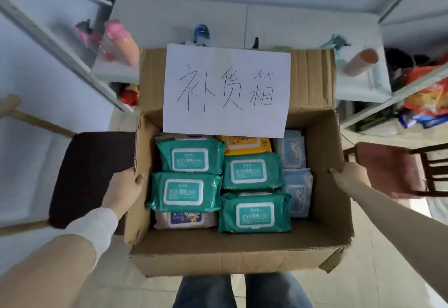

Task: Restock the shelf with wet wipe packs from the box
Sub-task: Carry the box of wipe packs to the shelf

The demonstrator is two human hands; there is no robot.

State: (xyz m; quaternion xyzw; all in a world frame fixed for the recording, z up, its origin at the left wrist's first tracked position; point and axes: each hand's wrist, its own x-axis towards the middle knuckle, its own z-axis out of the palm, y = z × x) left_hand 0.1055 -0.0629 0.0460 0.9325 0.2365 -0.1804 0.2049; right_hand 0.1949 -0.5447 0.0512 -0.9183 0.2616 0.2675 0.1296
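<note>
An open cardboard box (pixel 230 256) is seen from above, held in front of the body over legs in jeans (pixel 242 293). It is gripped at both side walls, seemingly so that the load is kept level while carried. The left hand (pixel 121 191) is clamped on the box's left wall, with the thumb hooked over the rim. The right hand (pixel 349 177) is clamped on the box's right wall in the same way. The other fingers are hidden outside the cardboard, so how far they wrap cannot be told.

Inside the box, wet wipe packs (pixel 185 192) are stacked. Four green ones lie flat on top with lids up, and yellow, pink and pale blue packs are tucked around them. A paper sign (pixel 226 89) with handwritten characters is fixed to the box's raised far flap, probably as a label.

Beyond the box, a white shelf (pixel 116 72) is visible with a pink bottle (pixel 121 41) on it. A dark chair (pixel 89 174) is placed left of the box and a reddish chair (pixel 388 169) right of it.

No pack is in hand. The box will likely have to be set down first, since both hands are occupied.
</note>
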